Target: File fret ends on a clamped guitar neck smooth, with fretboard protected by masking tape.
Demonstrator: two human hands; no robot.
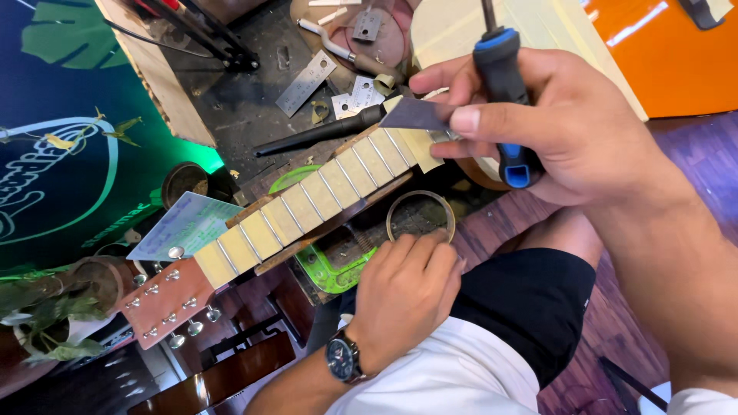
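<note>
The right hand (561, 123) is curling shut around a tool with a blue and black handle (503, 84). Its thumb and first finger are also pinching a small flat grey metal piece (415, 115) right over the end of the guitar neck (307, 204). The neck is lying slanted across the person's lap, with pale tape sitting between the shiny frets. Its reddish head (165, 300) is pointing down to the left, and six round silver tuning pegs are showing on it.

The left hand (403, 288) is closing into a loose fist just under the neck. Its fingertips are touching a round roll of tape (420, 217). I cannot tell if it is really gripping the roll. A dark watch (342, 360) is sitting on that wrist.

A green tray (338, 269) is lying under the neck, so the neck is hiding most of it. Small bits are lying inside, too dim to name.

Behind the neck, a messy dark table (231, 107) is holding one metal ruler (306, 83), a few small metal plates and one long dark tool (319, 134). A light card (184, 227) is resting near the guitar head. One leafy plant (46, 323) is standing at the far left.
</note>
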